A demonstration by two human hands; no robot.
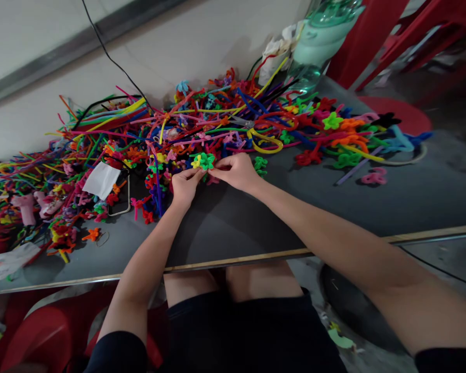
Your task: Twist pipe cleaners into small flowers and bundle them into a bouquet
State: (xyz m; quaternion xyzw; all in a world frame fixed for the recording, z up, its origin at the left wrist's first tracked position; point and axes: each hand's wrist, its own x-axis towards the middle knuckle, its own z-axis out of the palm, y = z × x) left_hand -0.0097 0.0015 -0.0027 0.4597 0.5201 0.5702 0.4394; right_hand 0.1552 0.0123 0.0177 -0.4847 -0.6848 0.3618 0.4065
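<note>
Both hands meet over the table's near middle around a small green and yellow pipe-cleaner flower (204, 161). My left hand (185, 186) pinches it from the left, thumb and fingers pressed together. From the right, my right hand (238, 172) has its fingertips closed on the flower's edge. My fingers partly hide its lower side. Right behind the hands lies a heap of colourful pipe cleaners (202, 122). Scissors with red and yellow handles (264, 142) rest on the heap. A green pipe-cleaner piece (260, 166) sits just beyond my right hand.
A phone (120, 199) and white paper (101, 180) lie left of my hands. Finished-looking flowers (347, 133) are piled at right, near a pink one (374, 176). A large green bottle (314, 46) stands at the back. The table's front edge (233, 261) crosses above my lap.
</note>
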